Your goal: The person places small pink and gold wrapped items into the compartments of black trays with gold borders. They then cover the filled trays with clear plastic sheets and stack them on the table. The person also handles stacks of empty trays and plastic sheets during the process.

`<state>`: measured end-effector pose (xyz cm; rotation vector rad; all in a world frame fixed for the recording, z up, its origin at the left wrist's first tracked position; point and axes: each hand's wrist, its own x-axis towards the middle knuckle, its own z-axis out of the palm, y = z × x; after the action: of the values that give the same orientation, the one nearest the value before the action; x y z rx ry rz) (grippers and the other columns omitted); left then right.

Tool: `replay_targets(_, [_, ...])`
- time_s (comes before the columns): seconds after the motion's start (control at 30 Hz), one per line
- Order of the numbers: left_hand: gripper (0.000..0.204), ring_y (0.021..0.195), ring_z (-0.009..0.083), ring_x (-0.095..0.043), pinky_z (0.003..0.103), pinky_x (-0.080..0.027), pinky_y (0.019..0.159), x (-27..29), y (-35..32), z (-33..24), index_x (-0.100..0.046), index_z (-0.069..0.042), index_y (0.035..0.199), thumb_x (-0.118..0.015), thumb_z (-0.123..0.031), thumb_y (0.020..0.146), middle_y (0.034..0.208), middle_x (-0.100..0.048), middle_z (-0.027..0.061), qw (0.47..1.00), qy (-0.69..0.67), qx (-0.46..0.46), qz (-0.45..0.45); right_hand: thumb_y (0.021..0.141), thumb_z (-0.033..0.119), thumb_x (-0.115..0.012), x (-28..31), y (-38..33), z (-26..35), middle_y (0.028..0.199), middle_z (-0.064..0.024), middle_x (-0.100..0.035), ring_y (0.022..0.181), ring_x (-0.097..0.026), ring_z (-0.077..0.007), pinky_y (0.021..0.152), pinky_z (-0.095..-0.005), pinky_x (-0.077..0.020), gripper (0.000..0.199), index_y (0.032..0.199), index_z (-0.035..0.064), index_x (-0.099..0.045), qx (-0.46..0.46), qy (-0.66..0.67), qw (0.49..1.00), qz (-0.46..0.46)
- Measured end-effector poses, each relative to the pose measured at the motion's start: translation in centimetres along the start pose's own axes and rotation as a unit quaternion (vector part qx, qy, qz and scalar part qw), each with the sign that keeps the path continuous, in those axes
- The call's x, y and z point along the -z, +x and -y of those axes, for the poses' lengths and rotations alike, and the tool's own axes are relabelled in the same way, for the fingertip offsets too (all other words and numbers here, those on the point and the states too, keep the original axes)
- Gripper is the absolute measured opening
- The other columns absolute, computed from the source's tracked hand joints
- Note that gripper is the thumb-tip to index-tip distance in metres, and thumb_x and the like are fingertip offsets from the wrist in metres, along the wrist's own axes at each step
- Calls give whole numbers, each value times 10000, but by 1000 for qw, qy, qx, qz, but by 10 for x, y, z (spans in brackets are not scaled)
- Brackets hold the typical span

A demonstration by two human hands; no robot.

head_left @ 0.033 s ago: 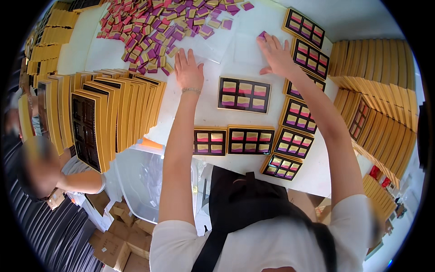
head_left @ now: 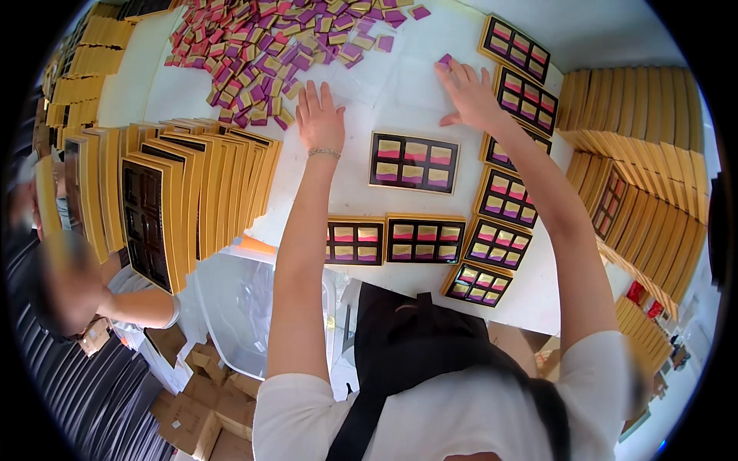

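Observation:
My left hand (head_left: 319, 119) lies with its fingers stretched out beside the pile of small gold, red and purple packets (head_left: 261, 58), holding nothing. On the right, my right hand (head_left: 470, 96) is spread with the thumb apart, its fingertips at a single purple packet (head_left: 445, 59). Thin clear plastic (head_left: 369, 84) lies on the white table between the two hands; its outline is hard to make out. Closer to me stands a black tray with a gold border (head_left: 413, 161), filled with red and purple packets.
Similar filled trays line the right side (head_left: 515, 46) and near edge (head_left: 424, 240) of the table. Upright gold-edged trays (head_left: 200, 184) stand at left, more stacks (head_left: 630, 115) at right. A clear bin (head_left: 238, 307) and cardboard boxes (head_left: 192, 415) sit below. Another person's arm (head_left: 138, 307) shows at left.
The clear plastic between my hands looks slightly shifted. Both hands stay almost in the same place.

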<state>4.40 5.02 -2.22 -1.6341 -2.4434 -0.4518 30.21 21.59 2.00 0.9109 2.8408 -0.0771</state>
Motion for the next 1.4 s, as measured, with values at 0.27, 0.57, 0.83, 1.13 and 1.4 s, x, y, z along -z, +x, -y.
replay_targets(0.27, [459, 1241, 324, -458, 386, -419, 1011, -1, -3, 40, -460, -66, 1319, -580, -96, 877, 1344, -494, 135, 991, 96, -96, -4, 656, 424, -784, 45, -70, 20, 1379, -225, -334, 1255, -341, -419, 1032, -528, -285, 968, 1445, 145, -297, -30, 281, 951, -126])
replay_targets(0.57, [324, 916, 176, -675, 263, -532, 768, 180, -151, -5, -588, 39, 1190, -572, 41, 866, 1115, -666, 138, 880, -409, 227, -84, 604, 384, -814, 44, -198, 111, 1378, -220, -318, 1237, -336, -422, 1007, -540, -302, 957, 1419, 168, -361, -51, 312, 937, -147])
replay_targets(0.83, [331, 1079, 319, -617, 355, -527, 890, 222, -238, 31, -638, 13, 1114, -612, 93, 794, 1137, -651, 138, 993, -63, -26, -96, 571, 353, -818, 18, -223, 166, 1343, -192, -337, 1239, -346, -366, 918, -709, -285, 991, 1417, 157, -341, 97, 193, 976, -19])
replay_targets(1.13, [385, 1187, 304, -542, 466, -437, 1001, 117, -192, 60, -622, -54, 1146, -582, -12, 765, 1223, -607, 105, 982, -71, -168, -53, 542, 410, -848, -6, -232, 166, 1284, -176, -370, 1203, -381, -340, 912, -704, -293, 1044, 1406, 119, -339, 100, 93, 990, -41])
replay_targets(1.4, [417, 1218, 307, -505, 480, -391, 1022, 90, -183, 28, -551, -74, 1246, -631, -120, 840, 1270, -576, 89, 994, -81, -18, -69, 555, 426, -838, -12, -235, 173, 1284, -182, -377, 1200, -387, -345, 939, -696, -278, 1040, 1411, 123, -330, 87, 107, 990, -35])
